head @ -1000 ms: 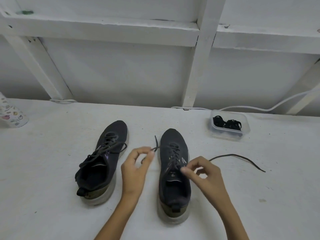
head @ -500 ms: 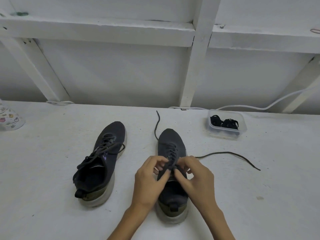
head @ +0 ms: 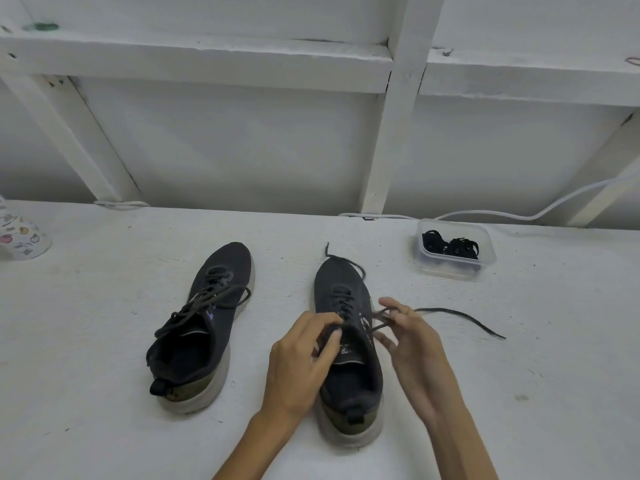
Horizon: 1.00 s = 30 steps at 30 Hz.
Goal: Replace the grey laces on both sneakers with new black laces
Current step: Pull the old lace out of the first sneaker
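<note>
Two dark sneakers stand side by side on the white table, toes pointing away. The left sneaker [head: 204, 323] keeps its grey lace loosely threaded. Over the right sneaker [head: 346, 341] both hands work. My left hand [head: 301, 362] pinches the shoe's tongue edge at the upper eyelets. My right hand [head: 412, 344] holds a loop of the grey lace [head: 460, 317], drawn out to the shoe's right side; one lace end trails right across the table, the other lies past the toe. New black laces [head: 450, 247] sit bundled in a clear box.
The clear plastic box [head: 485, 265] stands at the back right of the table. A white cable [head: 519, 214] runs along the wall behind it. A patterned object [head: 20, 237] sits at the far left edge. White wooden beams rise behind the table.
My right hand has moved from the middle of the shoe out to its right side, pulling a lace loop with it. The lace end beyond the toe has shortened. My left hand stays at the tongue.
</note>
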Tool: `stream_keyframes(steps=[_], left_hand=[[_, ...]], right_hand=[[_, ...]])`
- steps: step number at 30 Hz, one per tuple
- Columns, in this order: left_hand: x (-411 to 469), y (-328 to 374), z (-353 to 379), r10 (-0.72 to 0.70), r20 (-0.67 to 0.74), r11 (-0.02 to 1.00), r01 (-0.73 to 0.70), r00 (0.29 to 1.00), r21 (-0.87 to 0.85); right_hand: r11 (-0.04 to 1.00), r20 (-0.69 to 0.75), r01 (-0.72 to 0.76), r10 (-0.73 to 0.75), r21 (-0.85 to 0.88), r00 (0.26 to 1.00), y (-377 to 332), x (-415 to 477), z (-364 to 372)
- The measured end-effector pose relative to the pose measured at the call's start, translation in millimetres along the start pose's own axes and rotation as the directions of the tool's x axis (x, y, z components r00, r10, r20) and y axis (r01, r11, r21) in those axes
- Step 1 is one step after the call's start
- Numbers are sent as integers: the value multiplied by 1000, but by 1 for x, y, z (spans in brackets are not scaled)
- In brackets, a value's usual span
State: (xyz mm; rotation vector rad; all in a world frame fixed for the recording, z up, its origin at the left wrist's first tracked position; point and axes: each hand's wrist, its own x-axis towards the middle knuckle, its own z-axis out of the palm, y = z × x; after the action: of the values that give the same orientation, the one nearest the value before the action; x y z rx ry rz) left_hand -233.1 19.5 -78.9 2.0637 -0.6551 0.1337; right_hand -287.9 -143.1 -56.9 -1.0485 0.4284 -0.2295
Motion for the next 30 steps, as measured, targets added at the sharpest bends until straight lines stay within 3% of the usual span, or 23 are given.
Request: stream_keyframes(steps=[4, 8, 12, 15, 18, 21, 26, 28, 30], left_hand=[[0, 2, 1, -57, 27, 998, 58, 998, -38], [6, 9, 1, -266, 152, 902, 302, 952, -309], [13, 21, -8, -421, 319, 616, 525, 849, -587], [20, 21, -19, -444, 424, 398, 598, 789, -696], [27, 13, -31, -437, 503, 124, 604, 746, -787], [34, 7, -46, -431, 486, -58, 514, 760, -856], [47, -8, -75, -557, 287, -60, 307, 780, -950], [47, -16, -78, -595, 250, -11, 303, 764, -953], [43, -15, -72, -595, 257, 59, 361, 761, -931]], right_hand=[[978, -7, 2, 0, 209, 1000, -19, -1, -17], [899, 7, -54, 57, 435, 998, -26, -3, -31], [810, 22, -95, 101, 579, 995, -25, -7, -36], [800, 3, -80, 97, 594, 995, -25, -9, -44], [813, -66, -50, 108, 581, 992, -27, -11, -57], [820, -162, -34, 154, 572, 975, -27, -13, -74], [923, -354, -33, 180, 384, 918, -25, -15, -94], [986, -382, -108, 149, 126, 912, -24, -17, -96], [973, -314, -166, 108, -162, 943, -22, -21, -96]])
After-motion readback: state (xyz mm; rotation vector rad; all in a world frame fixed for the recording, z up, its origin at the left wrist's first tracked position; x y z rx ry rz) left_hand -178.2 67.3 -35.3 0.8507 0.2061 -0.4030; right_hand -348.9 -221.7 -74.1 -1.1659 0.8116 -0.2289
